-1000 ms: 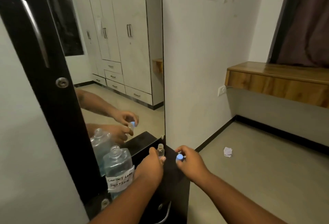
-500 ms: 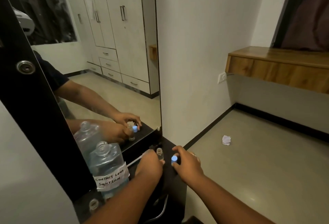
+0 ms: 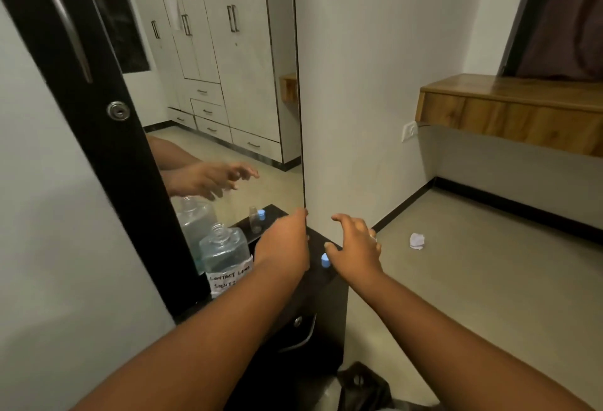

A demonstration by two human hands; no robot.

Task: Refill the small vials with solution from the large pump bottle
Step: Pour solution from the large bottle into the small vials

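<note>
Right hand [image 3: 355, 249] spread, holding nothing; blue cap [image 3: 325, 260] on the dark counter [image 3: 318, 283] beside its thumb. Left hand [image 3: 283, 244] hides the vial; grip unclear. Large bottle [image 3: 225, 255], neck open, just left of that wrist. Risk: a sweeping forearm tips it.

Open air lies to the right of the narrow black desk [image 3: 329, 293], above bare floor [image 3: 473, 280]. Mirror [image 3: 228, 84] and wall [image 3: 359, 84] close off the back; the large bottle [image 3: 225, 254] blocks the left, a blue cap [image 3: 325, 260] stands between the hands.
</note>
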